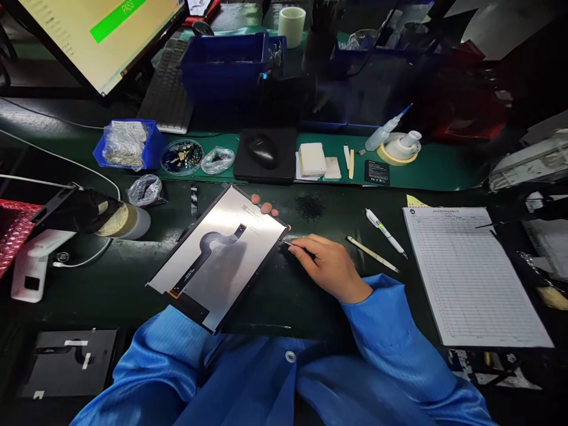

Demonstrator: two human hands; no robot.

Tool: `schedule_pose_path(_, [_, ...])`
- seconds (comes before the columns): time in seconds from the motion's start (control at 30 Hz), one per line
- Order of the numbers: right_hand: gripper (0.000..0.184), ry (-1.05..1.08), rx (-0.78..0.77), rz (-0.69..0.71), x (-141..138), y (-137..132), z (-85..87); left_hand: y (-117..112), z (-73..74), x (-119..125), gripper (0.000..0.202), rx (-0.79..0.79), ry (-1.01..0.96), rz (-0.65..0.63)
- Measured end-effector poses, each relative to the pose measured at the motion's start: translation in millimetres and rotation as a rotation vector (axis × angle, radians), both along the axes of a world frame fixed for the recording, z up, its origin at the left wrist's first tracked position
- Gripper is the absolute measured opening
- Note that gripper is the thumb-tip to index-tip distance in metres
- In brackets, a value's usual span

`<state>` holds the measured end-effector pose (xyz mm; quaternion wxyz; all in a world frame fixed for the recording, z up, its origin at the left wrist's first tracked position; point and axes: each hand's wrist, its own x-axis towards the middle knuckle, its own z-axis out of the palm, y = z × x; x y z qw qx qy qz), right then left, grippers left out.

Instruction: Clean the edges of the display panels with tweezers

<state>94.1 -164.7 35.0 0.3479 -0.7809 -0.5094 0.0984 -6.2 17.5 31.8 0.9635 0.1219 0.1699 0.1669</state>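
Sleeve (177, 367) nearest; right hand (328, 266) holds tweezers (286, 241) at panel (222, 254) edge.

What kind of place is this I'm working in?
Most likely an electronics assembly or repair bench. The left hand holds a display panel with a flex cable, the right hand puts a thin tool to its edge, a monitor shows green PASS, and a blue parts bin sits behind.

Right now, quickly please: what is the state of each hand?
Left hand: closed, holding the display panel.
Right hand: closed, pinching a thin metal tool.
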Motion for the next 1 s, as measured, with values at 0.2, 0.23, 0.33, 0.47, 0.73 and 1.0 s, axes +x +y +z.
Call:
schedule_pose_path(0.2, [0.021,0.009,0.03,0.054,-2,-1,-2.1,7,-9.9,1,0.035,0.0,-0.105,-0.038])
schedule_pose_path(0.23, [0.022,0.007,0.031,0.06,-2,-1,-2.5,7,-10.9,1,0.035,0.006,-0.112,-0.041])
schedule_pose_path(0.33, [0.025,-0.007,0.04,0.088,-2,-2,-3.1,6,-13.6,1,0.038,0.024,-0.187,-0.041])
schedule_pose_path(0.47, [0.026,-0.012,0.046,0.135,-2,-2,-3.1,3,-12.4,1,0.041,0.018,-0.21,-0.023])
schedule_pose_path(0.73, [0.028,-0.059,-0.014,0.051,1,-1,-2.9,-2,0.7,-3,0.032,0.034,-0.143,0.008])
schedule_pose_path(1.0, [0.019,0.047,0.028,-0.007,0,-2,-6.6,-1,-6.9,-1,0.029,0.043,-0.21,-0.024])
